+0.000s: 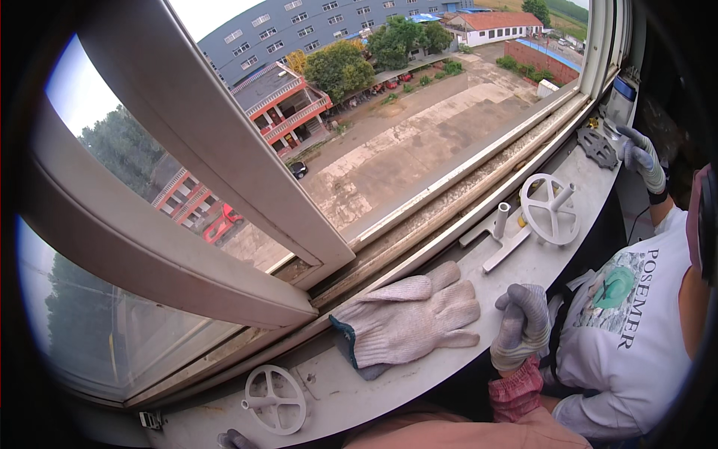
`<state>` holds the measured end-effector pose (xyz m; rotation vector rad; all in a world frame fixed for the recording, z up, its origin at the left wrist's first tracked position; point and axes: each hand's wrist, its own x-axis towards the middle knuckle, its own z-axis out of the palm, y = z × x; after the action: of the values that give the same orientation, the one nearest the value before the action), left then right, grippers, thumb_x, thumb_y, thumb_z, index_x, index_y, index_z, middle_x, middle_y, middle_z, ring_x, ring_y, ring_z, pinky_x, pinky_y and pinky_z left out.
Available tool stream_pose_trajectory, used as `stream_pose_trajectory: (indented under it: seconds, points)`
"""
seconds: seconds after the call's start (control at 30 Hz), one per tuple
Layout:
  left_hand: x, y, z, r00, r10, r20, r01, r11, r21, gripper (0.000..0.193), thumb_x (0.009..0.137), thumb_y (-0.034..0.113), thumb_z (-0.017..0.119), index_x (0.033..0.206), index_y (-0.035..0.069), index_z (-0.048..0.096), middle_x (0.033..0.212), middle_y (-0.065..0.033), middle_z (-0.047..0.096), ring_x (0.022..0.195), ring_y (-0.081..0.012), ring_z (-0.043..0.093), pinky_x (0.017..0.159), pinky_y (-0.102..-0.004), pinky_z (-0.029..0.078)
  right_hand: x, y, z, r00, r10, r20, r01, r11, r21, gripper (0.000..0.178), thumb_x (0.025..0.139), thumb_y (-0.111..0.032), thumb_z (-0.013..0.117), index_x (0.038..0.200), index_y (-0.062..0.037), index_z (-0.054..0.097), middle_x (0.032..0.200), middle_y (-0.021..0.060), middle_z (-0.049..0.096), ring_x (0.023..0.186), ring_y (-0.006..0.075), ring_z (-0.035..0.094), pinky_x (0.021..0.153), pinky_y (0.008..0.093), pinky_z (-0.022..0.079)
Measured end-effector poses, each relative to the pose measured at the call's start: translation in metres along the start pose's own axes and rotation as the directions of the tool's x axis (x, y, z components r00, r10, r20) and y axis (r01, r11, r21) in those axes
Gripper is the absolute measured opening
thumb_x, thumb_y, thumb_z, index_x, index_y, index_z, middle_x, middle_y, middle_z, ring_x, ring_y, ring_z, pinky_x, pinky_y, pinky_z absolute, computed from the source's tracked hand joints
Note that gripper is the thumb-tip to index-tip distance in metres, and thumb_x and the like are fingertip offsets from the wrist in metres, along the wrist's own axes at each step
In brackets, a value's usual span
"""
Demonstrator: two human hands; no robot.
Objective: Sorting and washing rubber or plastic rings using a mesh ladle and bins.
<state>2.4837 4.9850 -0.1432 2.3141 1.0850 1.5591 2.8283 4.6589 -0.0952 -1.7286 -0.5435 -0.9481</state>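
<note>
My right hand (522,323), in a grey knit glove with a pink patterned cuff, is curled into a fist at the front edge of the grey window sill (538,262); nothing shows in it. A pair of white knit gloves (411,318) lies on the sill just left of it. Only gloved fingertips of my left hand (232,440) show at the bottom edge, close to a white spoked handwheel (275,399) lying flat on the sill.
Farther right on the sill lie a second white handwheel (550,208), a grey metal bracket with an upright tube (499,230) and a dark spoked disc (598,147). Another person in a white shirt (636,322) stands at right, gloved hand (643,159) near a container (621,105). The sliding window frame (224,172) leans overhead.
</note>
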Motion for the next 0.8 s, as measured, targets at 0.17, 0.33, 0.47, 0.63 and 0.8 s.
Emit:
stream_pose_trajectory:
  seconds: [0.17,0.33,0.47,0.63,0.8]
  points:
    - [0.000,-0.005,0.003,1.000,0.007,0.010,-0.007,1.000,0.012,0.039,0.099,0.031,0.061,0.077,0.000,0.066,0.057,-0.0144,0.056,0.046,-0.0288,0.049,0.045,-0.0426,0.037,0.008,-0.006,0.001,1.000,0.006,0.002,-0.006,1.000,-0.016,0.024,0.090,0.002,0.052,0.110,-0.0046,0.064,0.072,0.0079,0.060,0.064,0.0199,0.056,0.062,0.0339,0.045]
    - [0.000,-0.003,-0.004,0.999,0.032,-0.021,-0.031,0.999,0.044,0.036,0.098,0.029,0.062,0.078,0.000,0.067,0.058,-0.0145,0.058,0.046,-0.0297,0.052,0.045,-0.0425,0.039,-0.002,0.004,0.006,1.000,0.019,0.002,-0.019,0.999,0.033,0.025,0.090,0.002,0.052,0.110,-0.0048,0.064,0.073,0.0079,0.060,0.064,0.0198,0.056,0.062,0.0337,0.045]
    - [0.001,-0.006,0.001,0.999,0.042,0.003,-0.042,0.999,0.019,0.035,0.098,0.028,0.062,0.079,-0.001,0.068,0.059,-0.0150,0.060,0.047,-0.0305,0.054,0.046,-0.0422,0.040,-0.005,0.002,-0.001,1.000,0.017,-0.004,-0.017,1.000,-0.004,0.025,0.090,0.002,0.051,0.111,-0.0048,0.064,0.073,0.0078,0.060,0.064,0.0194,0.056,0.062,0.0336,0.045]
    - [-0.001,-0.009,0.000,1.000,0.030,-0.009,-0.030,1.000,0.009,0.036,0.098,0.028,0.062,0.078,-0.001,0.066,0.058,-0.0132,0.057,0.047,-0.0275,0.050,0.046,-0.0404,0.039,-0.005,-0.001,0.001,1.000,0.023,-0.015,-0.023,1.000,0.009,0.025,0.090,0.002,0.051,0.110,-0.0047,0.064,0.073,0.0079,0.060,0.064,0.0191,0.056,0.062,0.0332,0.045]
    - [-0.002,-0.013,0.000,1.000,0.029,0.001,-0.029,1.000,0.010,0.037,0.099,0.028,0.061,0.077,-0.002,0.064,0.057,-0.0112,0.053,0.047,-0.0240,0.045,0.046,-0.0390,0.037,-0.007,0.002,0.002,1.000,0.023,-0.015,-0.023,1.000,0.005,0.023,0.091,0.001,0.052,0.110,-0.0046,0.064,0.073,0.0082,0.060,0.064,0.0192,0.056,0.062,0.0328,0.045]
